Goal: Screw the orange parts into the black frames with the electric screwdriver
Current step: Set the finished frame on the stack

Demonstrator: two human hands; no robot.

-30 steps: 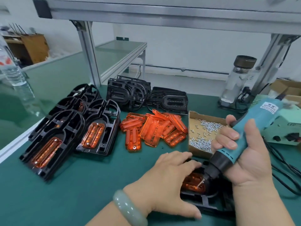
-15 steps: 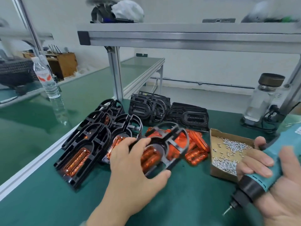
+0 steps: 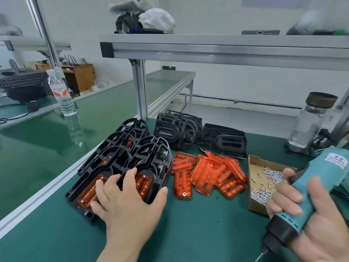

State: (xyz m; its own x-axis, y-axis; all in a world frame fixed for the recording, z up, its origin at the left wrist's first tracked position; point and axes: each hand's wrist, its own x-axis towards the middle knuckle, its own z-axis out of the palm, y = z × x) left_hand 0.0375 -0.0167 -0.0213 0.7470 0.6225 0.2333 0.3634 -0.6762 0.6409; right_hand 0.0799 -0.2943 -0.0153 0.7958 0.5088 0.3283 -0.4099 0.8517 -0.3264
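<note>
Near left: finished black frames (image 3: 151, 157), left hand (image 3: 124, 201) spread flat on top. Centre: loose orange parts (image 3: 207, 173), likely light and brittle; take by the edges. Right: screw box (image 3: 250, 167); right hand (image 3: 321, 233) wrapped round electric screwdriver (image 3: 321, 178).

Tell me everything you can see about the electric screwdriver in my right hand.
The electric screwdriver has a teal, plastic-looking barrel with a white label near its top, small dark slots lower down, a black collar and a thin metal bit. It is tilted, bit pointing down and left, above the green table. The right hand grips it, fingers curled round the barrel.
</note>
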